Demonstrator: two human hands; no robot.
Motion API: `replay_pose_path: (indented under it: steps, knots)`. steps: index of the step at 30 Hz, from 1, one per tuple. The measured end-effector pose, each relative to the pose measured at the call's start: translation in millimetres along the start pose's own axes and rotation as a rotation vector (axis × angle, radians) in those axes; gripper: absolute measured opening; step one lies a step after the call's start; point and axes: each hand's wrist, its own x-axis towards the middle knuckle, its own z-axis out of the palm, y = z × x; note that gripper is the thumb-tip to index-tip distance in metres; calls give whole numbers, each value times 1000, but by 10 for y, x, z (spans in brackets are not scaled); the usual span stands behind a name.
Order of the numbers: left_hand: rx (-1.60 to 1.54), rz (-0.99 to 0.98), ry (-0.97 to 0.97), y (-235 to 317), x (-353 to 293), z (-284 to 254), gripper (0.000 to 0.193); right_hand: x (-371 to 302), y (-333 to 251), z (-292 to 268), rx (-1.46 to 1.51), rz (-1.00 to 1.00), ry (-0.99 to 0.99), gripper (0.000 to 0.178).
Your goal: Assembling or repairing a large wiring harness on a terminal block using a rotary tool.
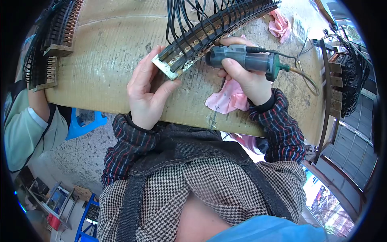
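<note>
My left hand [147, 90] grips the near end of a long strip [189, 50] fitted with a row of black wires, thumb and fingers pinching its pale end block. My right hand [246, 76] is closed around a grey-green handheld powered tool [246, 59] with a cable at its rear. The tool's tip meets the strip near the middle of the wire row. Both hands rest over a cardboard-covered table [109, 52]. A pink cloth [227, 99] lies under my right hand.
Similar wire strips [56, 36] are stacked at the table's far left, and more hang on a rack [346, 72] at right. Another pink cloth [280, 25] lies at the far right. A person in a pale green sleeve [28, 125] sits left, by a blue stool [86, 123].
</note>
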Motion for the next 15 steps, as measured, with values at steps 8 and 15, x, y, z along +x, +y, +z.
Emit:
replay_pose_path:
  steps: [8,15]
  knots:
    - [-34,-15,19,11,-10,21,64,-36,-30,26,17,-30,17,30]
    - [-57,-16,21,5,-23,42,64,-10,50,40,-76,-116,28,30]
